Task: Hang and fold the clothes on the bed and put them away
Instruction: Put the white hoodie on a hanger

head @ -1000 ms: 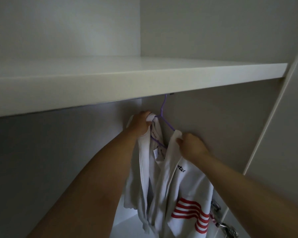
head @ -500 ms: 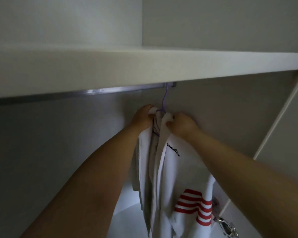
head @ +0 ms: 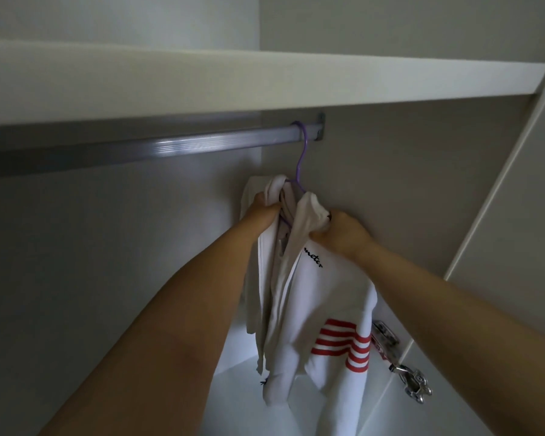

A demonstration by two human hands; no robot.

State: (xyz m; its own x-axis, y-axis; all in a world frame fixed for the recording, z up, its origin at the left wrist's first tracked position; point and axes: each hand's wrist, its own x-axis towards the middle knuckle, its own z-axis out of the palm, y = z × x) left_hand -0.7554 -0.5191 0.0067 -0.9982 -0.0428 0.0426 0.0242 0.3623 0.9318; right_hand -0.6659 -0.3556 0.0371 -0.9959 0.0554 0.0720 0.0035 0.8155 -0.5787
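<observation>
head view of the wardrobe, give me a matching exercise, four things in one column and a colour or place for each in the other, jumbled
Column one:
1 clothes hanger
2 stripes
3 closet rail
4 door hinge

Column two:
a red, on the white garment
b silvery, just under the shelf
c purple, hooked over the rail
d shiny metal, low on the right

Pairs: 1-c, 2-a, 3-b, 4-d
</observation>
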